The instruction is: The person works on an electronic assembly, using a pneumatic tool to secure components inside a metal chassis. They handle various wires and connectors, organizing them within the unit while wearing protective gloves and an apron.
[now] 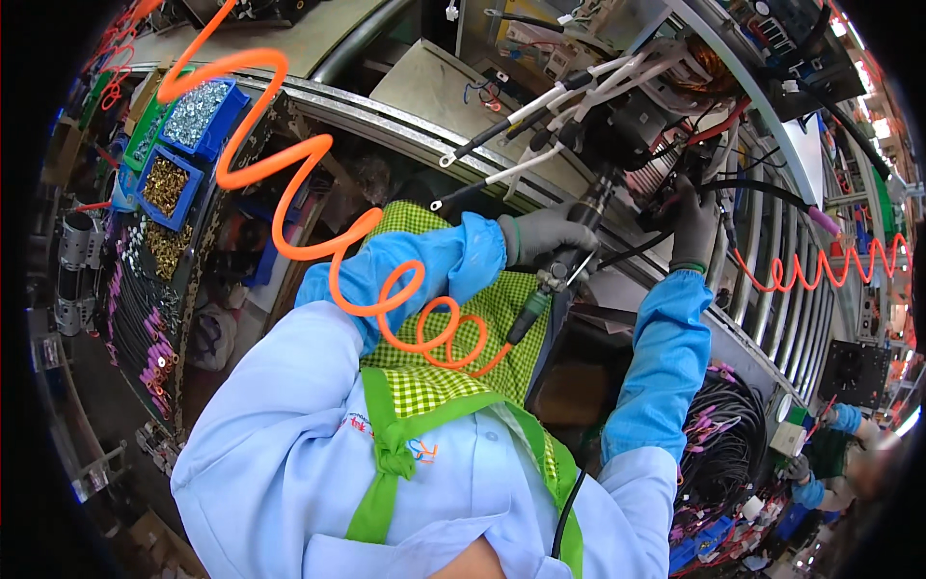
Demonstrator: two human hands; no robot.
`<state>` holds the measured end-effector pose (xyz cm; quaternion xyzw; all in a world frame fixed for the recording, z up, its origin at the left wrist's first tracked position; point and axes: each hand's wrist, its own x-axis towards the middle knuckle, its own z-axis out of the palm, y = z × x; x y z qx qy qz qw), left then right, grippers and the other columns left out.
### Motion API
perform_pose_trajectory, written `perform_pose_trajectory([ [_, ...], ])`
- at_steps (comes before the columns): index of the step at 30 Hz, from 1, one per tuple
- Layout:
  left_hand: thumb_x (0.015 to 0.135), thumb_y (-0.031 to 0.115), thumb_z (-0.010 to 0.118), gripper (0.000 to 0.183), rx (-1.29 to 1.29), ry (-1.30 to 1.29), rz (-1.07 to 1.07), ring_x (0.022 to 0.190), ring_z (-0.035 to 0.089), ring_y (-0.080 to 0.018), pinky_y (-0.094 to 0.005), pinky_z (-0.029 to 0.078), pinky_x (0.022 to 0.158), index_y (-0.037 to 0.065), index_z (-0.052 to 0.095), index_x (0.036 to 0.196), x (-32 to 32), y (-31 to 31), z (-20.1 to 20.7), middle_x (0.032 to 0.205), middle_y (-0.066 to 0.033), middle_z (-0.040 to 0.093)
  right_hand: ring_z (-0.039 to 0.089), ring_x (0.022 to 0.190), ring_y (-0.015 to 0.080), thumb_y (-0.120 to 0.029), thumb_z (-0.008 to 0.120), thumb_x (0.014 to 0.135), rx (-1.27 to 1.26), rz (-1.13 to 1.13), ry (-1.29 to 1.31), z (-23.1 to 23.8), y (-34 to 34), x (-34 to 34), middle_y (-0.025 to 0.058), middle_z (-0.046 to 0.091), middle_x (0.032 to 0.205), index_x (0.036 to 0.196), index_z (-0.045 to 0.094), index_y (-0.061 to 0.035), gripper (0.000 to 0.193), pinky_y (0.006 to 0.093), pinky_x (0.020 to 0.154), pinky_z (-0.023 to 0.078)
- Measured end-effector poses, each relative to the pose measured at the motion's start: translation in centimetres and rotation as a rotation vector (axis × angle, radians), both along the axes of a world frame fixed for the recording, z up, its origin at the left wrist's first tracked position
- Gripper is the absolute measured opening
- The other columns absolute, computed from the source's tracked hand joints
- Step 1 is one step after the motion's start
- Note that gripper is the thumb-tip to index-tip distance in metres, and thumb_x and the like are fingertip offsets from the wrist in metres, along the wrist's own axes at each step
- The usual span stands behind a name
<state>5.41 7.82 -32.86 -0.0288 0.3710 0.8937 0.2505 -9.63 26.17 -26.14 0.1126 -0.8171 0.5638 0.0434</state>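
Note:
My left hand (548,234), in a grey glove, is closed around an air-powered wrench (554,277) with a slim dark front end pointing up and away. An orange coiled air hose (328,154) joins the tool's green rear end. To the right, my right hand (694,232), also gloved, reaches to the dark lower part of a machine unit (641,130). Its fingers look bent around something dark that I cannot make out. White cables (516,174) with ring terminals stick out from the unit toward the left.
Blue bins of silver screws (198,114) and brass fasteners (164,186) stand on the left. Metal rollers (772,261) lie right of the unit. Bundled black cables (723,434) hang at lower right. Another person's blue sleeve (808,494) shows at the far right.

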Motion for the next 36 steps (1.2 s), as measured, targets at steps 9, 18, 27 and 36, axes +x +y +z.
perform_pose_trajectory([
  [9,0.081,0.009,0.061,0.040,-0.042,0.008,0.107,0.066,0.066,-0.0240,-0.0352,0.058,0.059,0.002,0.039,0.113,0.0,1.4,0.8,0.083,-0.0162,0.063,0.056,0.063,0.0132,-0.035,0.065,0.080,0.040,-0.007,0.042,0.0,-0.1,-0.1,0.0045,0.059,0.069,0.097,0.058,-0.0015,0.038,0.0263,0.059,0.042],
  [18,0.079,0.011,0.064,0.042,-0.179,0.002,0.043,0.062,0.064,-0.0215,-0.0336,0.057,0.054,0.003,0.038,0.111,-0.4,0.7,1.4,0.076,-0.0119,0.059,0.053,0.060,0.0132,-0.030,0.068,0.078,-0.101,-0.002,-0.111,-0.3,-0.2,-0.3,0.0052,0.054,0.074,0.090,0.056,-0.0029,0.033,0.0292,0.057,0.042],
  [27,0.080,0.015,0.065,0.034,-0.214,0.033,0.112,0.056,0.062,-0.0186,-0.0311,0.052,0.049,0.003,0.043,0.102,-0.9,2.5,0.6,0.070,-0.0112,0.060,0.050,0.058,0.0124,-0.028,0.067,0.079,-0.078,-0.015,-0.043,-1.3,-0.1,-0.9,0.0049,0.050,0.077,0.086,0.054,-0.0031,0.029,0.0285,0.056,0.041],
  [36,0.079,0.015,0.066,0.044,-0.214,0.099,0.226,0.063,0.061,-0.0174,-0.0299,0.053,0.056,0.001,0.041,0.112,-0.1,4.0,-0.2,0.085,-0.0103,0.058,0.052,0.076,0.0168,-0.029,0.066,0.080,0.025,-0.059,-0.017,-2.2,0.7,-2.0,0.0078,0.053,0.087,0.086,0.055,-0.0018,0.030,0.0311,0.069,0.041],
])
